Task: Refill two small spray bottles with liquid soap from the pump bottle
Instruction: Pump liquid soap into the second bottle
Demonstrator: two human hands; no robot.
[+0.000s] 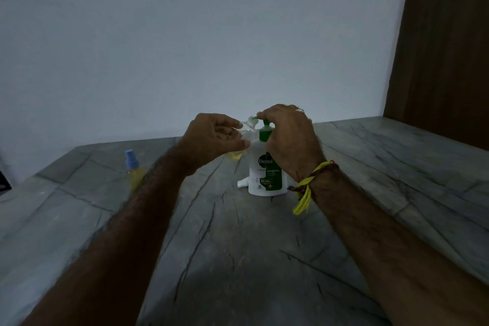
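Two small spray bottles are in view, along with one pump bottle and one loose white spray cap. The first small bottle, the open spray bottle [248,128], is clear, has its threaded neck bare, and is held tilted in the air by the left hand [211,137], just left of the pump; a little yellow liquid shows at its bottom below the palm. The left grip is narrow, thumb and fingers curled round the bottle's body so that most of it is hidden. The second, the capped spray bottle [134,168], stands upright on the grey veined counter [238,259] well to the left, partly behind the left forearm, with a blue spray top and yellow liquid inside. The single pump bottle [264,174], white with a green label, stands upright on the counter near the middle, and its green pump head [265,128] reaches toward the open neck of the held bottle, the spout tip just at the mouth. The right hand [288,135] sits over the pump head, its fingers curled down round the top; the right grip is closed on the pump head, though how hard it presses cannot be told. The white spray cap [242,183] lies on its side on the counter, touching or just beside the pump bottle's lower left edge. A yellow thread band [307,188] is tied round the right wrist, its ends hanging loose.
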